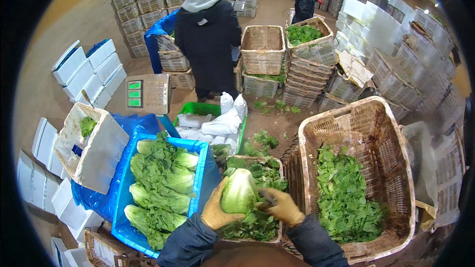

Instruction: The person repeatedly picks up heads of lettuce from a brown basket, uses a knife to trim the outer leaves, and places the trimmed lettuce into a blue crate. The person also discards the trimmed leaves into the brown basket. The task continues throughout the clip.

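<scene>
My left hand, in a yellow glove, is wrapped round the side of a head of lettuce, its pale base pointing away from me. At the lettuce's right side is my right hand, also gloved, closed on a small dark tool whose kind I cannot make out. Beneath them stands a crate of loose green leaves. To the left, a box lined in blue plastic holds several lettuce heads laid in rows.
A large tan crate with leaves in its bottom stands at right. Ahead are a green bin of white bags, a scale, and a foam box. A person in a dark coat stands beyond; another is farther back, among stacked crates.
</scene>
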A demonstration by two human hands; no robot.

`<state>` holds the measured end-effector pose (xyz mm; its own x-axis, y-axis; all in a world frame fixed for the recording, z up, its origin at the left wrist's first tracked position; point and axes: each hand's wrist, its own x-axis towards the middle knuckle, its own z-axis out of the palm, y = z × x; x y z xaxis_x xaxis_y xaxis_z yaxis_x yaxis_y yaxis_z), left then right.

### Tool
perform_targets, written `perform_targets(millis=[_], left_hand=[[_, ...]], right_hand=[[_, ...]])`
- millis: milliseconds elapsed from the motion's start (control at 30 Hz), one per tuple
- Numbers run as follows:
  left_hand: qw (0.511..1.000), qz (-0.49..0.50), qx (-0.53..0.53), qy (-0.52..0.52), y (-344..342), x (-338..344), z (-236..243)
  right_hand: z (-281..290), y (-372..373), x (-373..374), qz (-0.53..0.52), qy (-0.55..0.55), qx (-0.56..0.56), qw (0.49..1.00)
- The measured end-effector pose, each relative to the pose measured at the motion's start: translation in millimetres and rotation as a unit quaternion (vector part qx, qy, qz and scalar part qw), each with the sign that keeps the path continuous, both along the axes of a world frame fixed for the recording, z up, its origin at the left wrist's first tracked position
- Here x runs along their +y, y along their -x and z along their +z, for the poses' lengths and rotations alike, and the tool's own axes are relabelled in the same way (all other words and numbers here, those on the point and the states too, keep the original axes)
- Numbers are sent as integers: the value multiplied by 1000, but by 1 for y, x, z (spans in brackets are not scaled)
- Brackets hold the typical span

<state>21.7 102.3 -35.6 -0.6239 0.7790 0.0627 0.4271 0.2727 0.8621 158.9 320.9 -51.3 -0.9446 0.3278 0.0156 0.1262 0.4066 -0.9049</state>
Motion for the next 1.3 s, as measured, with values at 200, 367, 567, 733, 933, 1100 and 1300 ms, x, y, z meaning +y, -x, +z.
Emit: perform_targets(millis=[200,367,567,733,933,1100,1300], left_hand=[[974,-142,164,58,41,-22,25],[960,-119,228,110,69,-51,37],[995,89,-22,24,13,-16,30],[948,-3,-310,-74,-5,6,1],[982,-65,-172,36,-12,20,24],[926,-315,-206,33,14,42,49],[973,14,-125,194,99,71,-80]], right_hand=[[5,-30,28,53,-51,58,996],[14,-45,68,-37,-317,-198,927],[11,6,22,81,119,31,989],[1,14,11,63,328,-76,940],[-40,-41,16,85,484,-50,869],[-83,-87,0,15,669,-89,737],[-82,-110,-5,-1,618,0,787]])
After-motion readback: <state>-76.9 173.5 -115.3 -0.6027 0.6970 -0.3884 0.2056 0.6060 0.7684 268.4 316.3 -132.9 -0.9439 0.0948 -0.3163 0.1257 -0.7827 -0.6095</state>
